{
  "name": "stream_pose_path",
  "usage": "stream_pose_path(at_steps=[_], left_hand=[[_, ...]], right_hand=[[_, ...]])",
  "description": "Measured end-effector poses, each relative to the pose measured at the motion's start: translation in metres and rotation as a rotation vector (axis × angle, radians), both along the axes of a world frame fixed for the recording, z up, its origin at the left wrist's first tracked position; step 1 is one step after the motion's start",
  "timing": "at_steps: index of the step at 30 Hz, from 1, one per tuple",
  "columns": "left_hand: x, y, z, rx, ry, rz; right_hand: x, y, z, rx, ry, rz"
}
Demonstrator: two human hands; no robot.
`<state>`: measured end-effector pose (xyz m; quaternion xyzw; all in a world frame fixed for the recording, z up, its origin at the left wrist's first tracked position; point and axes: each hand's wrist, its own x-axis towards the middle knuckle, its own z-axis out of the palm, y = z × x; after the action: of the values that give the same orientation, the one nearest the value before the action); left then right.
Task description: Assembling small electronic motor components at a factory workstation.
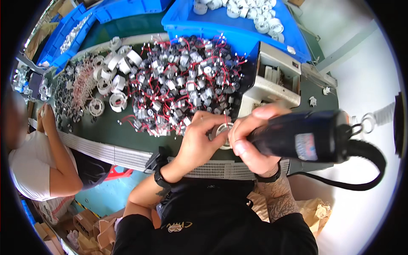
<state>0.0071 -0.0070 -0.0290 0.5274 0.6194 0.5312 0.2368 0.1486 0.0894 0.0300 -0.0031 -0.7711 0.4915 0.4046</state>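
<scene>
My left hand (199, 138) is closed around a small white round plastic housing (222, 128), holding it above the table's near edge. In my right hand (253, 142) is a thick black powered screwdriver (297, 136), lying roughly level with its front end toward the housing. My fingers hide the tool's tip, so I cannot tell whether it touches the part. A black cable loops from the screwdriver's back end, where a ring and coiled spring are also fixed. Beyond my hands lies a heap of small motors (182, 85) with red wires.
White ring-shaped housings (118, 101) lie left of the motors, beside bundled wired parts (85, 80). A blue bin (182, 23) of white parts stands behind. A beige metal machine (278, 74) is at right. A co-worker's arm (59, 157) is at far left.
</scene>
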Motion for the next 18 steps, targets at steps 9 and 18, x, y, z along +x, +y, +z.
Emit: stream_pose_path(at_steps=[9, 18], left_hand=[[-0.023, 0.000, 0.038, 0.282, 0.312, 0.030], [-0.305, 0.033, 0.056, -0.295, 0.642, 0.693]], right_hand=[[0.033, 0.005, 0.023, -0.474, 0.472, -0.008], [0.045, 0.029, -0.009, -0.679, 0.387, -0.124]])
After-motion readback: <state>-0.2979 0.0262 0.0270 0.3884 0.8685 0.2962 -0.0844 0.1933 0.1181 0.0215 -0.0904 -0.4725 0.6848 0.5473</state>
